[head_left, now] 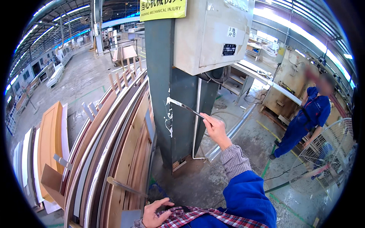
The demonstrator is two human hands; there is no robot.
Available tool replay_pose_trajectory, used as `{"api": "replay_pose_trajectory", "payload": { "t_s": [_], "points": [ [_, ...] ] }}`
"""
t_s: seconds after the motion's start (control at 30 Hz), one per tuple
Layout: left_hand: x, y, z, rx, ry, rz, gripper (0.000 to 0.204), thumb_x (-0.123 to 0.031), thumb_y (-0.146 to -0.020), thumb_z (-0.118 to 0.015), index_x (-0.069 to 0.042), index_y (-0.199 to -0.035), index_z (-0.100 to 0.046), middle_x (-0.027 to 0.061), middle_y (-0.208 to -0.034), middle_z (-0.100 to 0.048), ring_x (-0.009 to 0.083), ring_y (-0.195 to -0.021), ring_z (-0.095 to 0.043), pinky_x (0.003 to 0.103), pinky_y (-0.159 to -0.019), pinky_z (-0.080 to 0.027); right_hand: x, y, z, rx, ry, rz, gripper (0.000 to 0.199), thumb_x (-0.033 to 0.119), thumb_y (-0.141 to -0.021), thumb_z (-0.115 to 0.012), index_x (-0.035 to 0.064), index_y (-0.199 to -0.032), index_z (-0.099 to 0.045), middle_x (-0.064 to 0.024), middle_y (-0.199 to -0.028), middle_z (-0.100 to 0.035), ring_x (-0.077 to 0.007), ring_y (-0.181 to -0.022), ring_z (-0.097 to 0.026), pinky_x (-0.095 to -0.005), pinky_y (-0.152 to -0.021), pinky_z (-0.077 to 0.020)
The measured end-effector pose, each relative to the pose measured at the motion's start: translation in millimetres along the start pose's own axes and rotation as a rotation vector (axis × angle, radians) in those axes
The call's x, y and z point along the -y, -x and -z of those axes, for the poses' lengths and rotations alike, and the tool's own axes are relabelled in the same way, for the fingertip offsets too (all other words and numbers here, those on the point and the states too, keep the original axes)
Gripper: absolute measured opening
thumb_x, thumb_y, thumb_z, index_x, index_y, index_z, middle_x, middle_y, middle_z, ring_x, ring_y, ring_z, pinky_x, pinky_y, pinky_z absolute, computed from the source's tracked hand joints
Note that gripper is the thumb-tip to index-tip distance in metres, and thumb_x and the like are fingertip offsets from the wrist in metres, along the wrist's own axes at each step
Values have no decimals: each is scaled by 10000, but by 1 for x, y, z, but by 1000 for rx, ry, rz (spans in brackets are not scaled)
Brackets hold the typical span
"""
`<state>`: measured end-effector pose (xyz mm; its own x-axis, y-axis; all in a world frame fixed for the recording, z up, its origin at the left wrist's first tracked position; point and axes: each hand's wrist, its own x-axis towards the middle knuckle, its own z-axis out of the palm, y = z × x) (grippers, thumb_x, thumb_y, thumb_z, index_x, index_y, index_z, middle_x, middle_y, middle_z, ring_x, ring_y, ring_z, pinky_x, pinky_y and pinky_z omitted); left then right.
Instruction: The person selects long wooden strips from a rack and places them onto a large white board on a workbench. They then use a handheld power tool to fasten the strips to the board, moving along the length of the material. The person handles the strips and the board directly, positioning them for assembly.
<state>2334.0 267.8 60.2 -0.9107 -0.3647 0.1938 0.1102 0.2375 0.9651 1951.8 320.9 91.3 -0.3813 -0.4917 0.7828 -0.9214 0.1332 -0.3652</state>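
Observation:
My right hand (pixel 216 128) grips a thin, dark, slender tool (pixel 192 110) whose far end is coated white; I cannot make out its exact kind. That white end reaches the edge of a grey-green steel column (pixel 161 76), against a white smear (pixel 169 117) of paste-like blobs and drips running down the edge. My left hand (pixel 155 213) is low in front of me by the red plaid cloth (pixel 182 219) at my body, thumb and fingers apart, with nothing seen in it.
Long boards and panels (pixel 110 152) stand in a rack to the left, with an orange-brown panel (pixel 53 140) beyond. A beige electrical box (pixel 213 34) hangs on the column. At right are a large caged fan (pixel 323 159) and a person in blue (pixel 308 117).

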Motion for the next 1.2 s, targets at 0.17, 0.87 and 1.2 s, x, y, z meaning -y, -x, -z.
{"api": "replay_pose_trajectory", "payload": {
  "t_s": [0.17,0.87,1.2],
  "points": [
    [7,-7,12,12,24,-28,447,-159,-772,-602,10,-1170,-491,166,-949,-635,225,-898,-612,322,-827,-448,-17,24,-3,-44,-1,22,250,75,-812,-555,74,-1057,-606,-138,-765,-612,-234,-578,-550,-280,-550,-431],
    [30,-44,10,273,91,-62,447,-75,-750,-623,-1,-1171,-493,128,-972,-637,214,-901,-615,327,-833,-457,69,74,-63,-91,-1916,-1375,203,186,-921,-405,85,-1041,-534,67,-504,-231,-45,-393,-198,-188,-332,-175],
    [32,-36,13,238,152,-98,441,-148,-769,-638,-8,-1164,-503,129,-978,-633,238,-914,-608,326,-830,-457,64,20,-35,-293,-1205,-1076,317,145,-897,-442,6,-1181,-462,65,-533,-299,-25,-391,-280,-180,-325,-223]
  ]
}}
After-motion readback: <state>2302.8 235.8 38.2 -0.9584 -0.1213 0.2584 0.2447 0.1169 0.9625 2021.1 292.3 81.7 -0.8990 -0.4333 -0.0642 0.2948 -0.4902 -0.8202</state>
